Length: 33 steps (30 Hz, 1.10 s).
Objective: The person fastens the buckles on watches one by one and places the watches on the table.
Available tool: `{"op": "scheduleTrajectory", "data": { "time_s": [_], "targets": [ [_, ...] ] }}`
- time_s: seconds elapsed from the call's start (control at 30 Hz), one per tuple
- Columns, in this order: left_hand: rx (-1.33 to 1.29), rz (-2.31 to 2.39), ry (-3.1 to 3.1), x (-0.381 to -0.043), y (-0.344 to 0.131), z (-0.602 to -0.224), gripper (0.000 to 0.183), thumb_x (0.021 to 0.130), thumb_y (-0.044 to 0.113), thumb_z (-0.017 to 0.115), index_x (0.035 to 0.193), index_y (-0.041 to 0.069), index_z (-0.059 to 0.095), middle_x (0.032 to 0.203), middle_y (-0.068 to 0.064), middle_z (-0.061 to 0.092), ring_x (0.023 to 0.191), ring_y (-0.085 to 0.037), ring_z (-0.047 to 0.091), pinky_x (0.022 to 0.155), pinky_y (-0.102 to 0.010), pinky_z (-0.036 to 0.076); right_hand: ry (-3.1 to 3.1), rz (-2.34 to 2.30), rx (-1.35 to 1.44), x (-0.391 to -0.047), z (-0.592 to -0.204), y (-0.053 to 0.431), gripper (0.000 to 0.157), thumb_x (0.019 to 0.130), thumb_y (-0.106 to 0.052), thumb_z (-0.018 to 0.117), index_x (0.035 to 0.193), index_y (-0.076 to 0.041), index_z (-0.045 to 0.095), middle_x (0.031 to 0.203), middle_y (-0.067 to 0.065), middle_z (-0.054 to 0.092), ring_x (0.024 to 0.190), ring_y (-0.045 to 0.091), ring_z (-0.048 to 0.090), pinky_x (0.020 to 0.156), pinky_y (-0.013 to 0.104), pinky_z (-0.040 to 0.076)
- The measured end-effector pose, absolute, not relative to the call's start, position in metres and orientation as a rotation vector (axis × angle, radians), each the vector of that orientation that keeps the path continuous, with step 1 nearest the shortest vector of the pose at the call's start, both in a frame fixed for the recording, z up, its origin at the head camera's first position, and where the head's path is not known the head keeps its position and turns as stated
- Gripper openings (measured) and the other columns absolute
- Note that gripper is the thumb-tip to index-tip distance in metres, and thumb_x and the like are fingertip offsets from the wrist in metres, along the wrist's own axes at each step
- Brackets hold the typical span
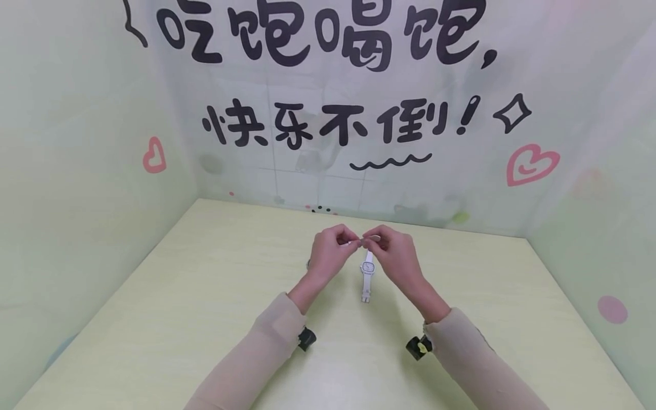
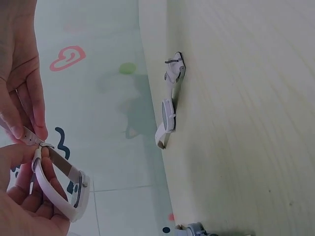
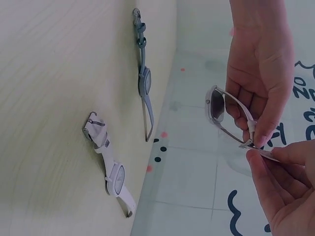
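A pale wristwatch (image 3: 214, 105) is held up above the table, its strap bent into a loop with the strap end passing through the buckle. My left hand (image 1: 330, 252) pinches the strap beside the buckle, and the watch case (image 2: 82, 196) hangs below those fingers. With thumb and fingers my right hand (image 1: 397, 253) pinches the strap end (image 2: 32, 137). The fingertips of both hands nearly meet. Under them a white wristwatch (image 1: 367, 267) lies stretched out on the table. A blue-grey wristwatch (image 3: 144, 81) lies to its left, mostly hidden by my left hand in the head view.
The pale yellow table (image 1: 205, 296) meets a printed cloth wall (image 1: 318, 188) just beyond the hands. Cloth walls also stand at the left (image 1: 77, 199) and right (image 1: 605, 228). A black wrist camera (image 1: 307, 339) sticks out from the left sleeve, another (image 1: 417, 347) from the right.
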<state>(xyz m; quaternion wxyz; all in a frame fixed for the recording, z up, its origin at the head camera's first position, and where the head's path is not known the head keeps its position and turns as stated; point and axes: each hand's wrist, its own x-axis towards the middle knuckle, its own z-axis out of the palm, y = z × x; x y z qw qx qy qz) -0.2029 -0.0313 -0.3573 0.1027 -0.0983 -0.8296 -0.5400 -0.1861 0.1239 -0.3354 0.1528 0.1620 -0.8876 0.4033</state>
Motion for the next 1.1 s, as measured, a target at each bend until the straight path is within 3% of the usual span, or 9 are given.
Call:
{"op": "scheduleTrajectory", "data": {
  "time_s": [0.47, 0.77, 1.1],
  "targets": [
    [-0.341, -1.574, -2.432, -0.202, -0.026, -0.3523, 0.005, 0.091, 0.013, 0.073, 0.09, 0.008, 0.073, 0.087, -0.007, 0.075, 0.083, -0.018, 0.071, 0.08, -0.031, 0.06, -2.5, 1.041, 0.48, -0.1861, -0.3373, 0.1256, 0.011, 0.092, -0.009, 0.07, 0.099, -0.003, 0.076, 0.094, 0.013, 0.078, 0.086, 0.023, 0.077, 0.068, 0.033, 0.061],
    [-0.343, -1.624, -2.428, -0.2026, -0.0238, -0.3505, 0.01, 0.092, 0.014, 0.071, 0.097, 0.005, 0.072, 0.093, -0.009, 0.074, 0.085, -0.019, 0.068, 0.078, -0.029, 0.059, -2.455, 1.025, 0.536, -0.1885, -0.337, 0.1286, 0.013, 0.089, -0.005, 0.073, 0.1, 0.0, 0.075, 0.096, 0.015, 0.075, 0.087, 0.027, 0.076, 0.077, 0.038, 0.062],
    [-0.394, -1.521, -2.526, -0.2, -0.0242, -0.3527, 0.021, 0.089, 0.013, 0.075, 0.108, 0.008, 0.067, 0.104, -0.009, 0.073, 0.097, -0.022, 0.066, 0.086, -0.034, 0.058, -2.506, 1.192, 0.463, -0.19, -0.3369, 0.1325, 0.012, 0.094, -0.009, 0.069, 0.103, -0.002, 0.073, 0.102, 0.015, 0.076, 0.09, 0.028, 0.076, 0.082, 0.039, 0.062]
  ]
}}
